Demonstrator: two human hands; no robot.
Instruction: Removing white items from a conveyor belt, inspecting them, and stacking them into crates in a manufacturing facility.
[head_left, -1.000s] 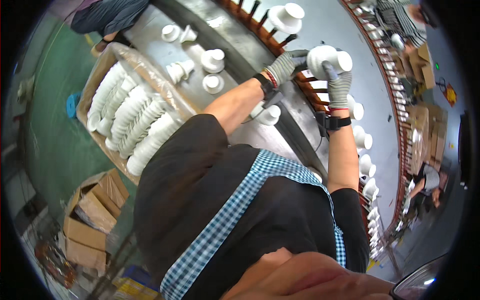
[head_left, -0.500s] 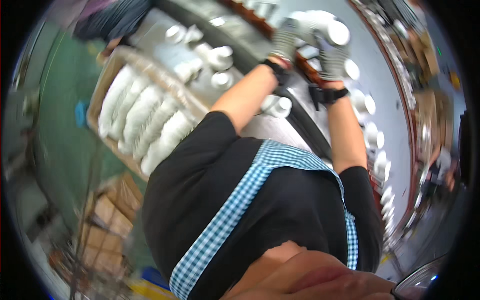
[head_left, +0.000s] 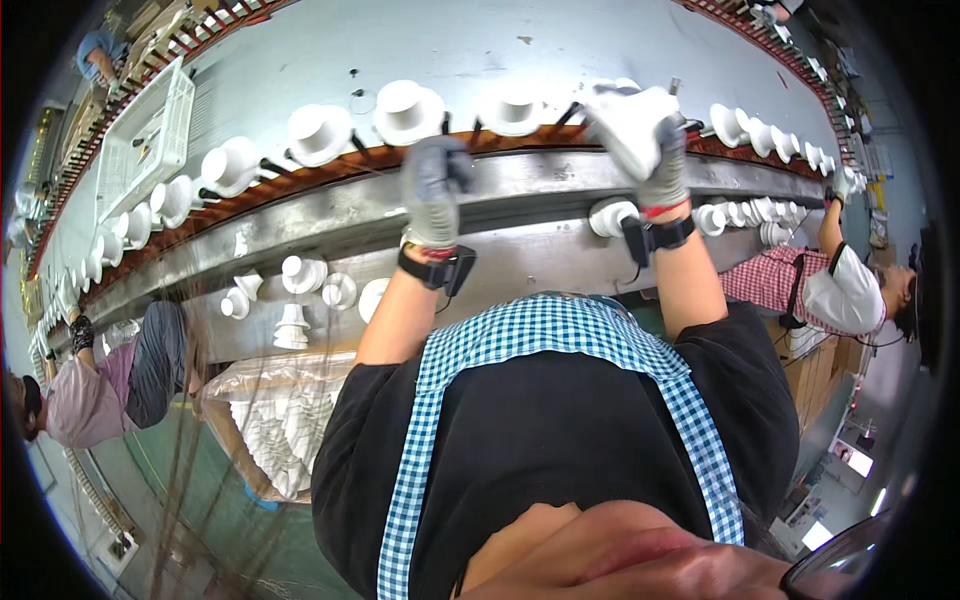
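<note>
My right hand point(head_left: 668, 178), in a grey glove, is closed on a white flanged cup-shaped piece point(head_left: 630, 130), held tilted over the conveyor's edge. Motion blurs that piece, and another white shape shows just behind it. My left hand point(head_left: 432, 195), gloved too, hangs over the steel ledge in front of the row; its fingers are smeared by motion, and I see nothing in it. Closest to it on the far side is a white flanged piece point(head_left: 408, 112) on the rack. More such pieces, like this one point(head_left: 512, 108), line the conveyor on dark pegs.
Loose white pieces point(head_left: 303, 273) and a small stack point(head_left: 292, 328) stand on the metal table point(head_left: 520, 255). A lined carton point(head_left: 225, 425) of white pieces is at lower left. A white crate point(head_left: 150, 130) lies beyond the conveyor. Co-workers are at left point(head_left: 120, 390) and right point(head_left: 830, 290).
The view has swung round to face the conveyor. My hands, earlier close together at a white piece, are now apart, with a white piece in the right.
</note>
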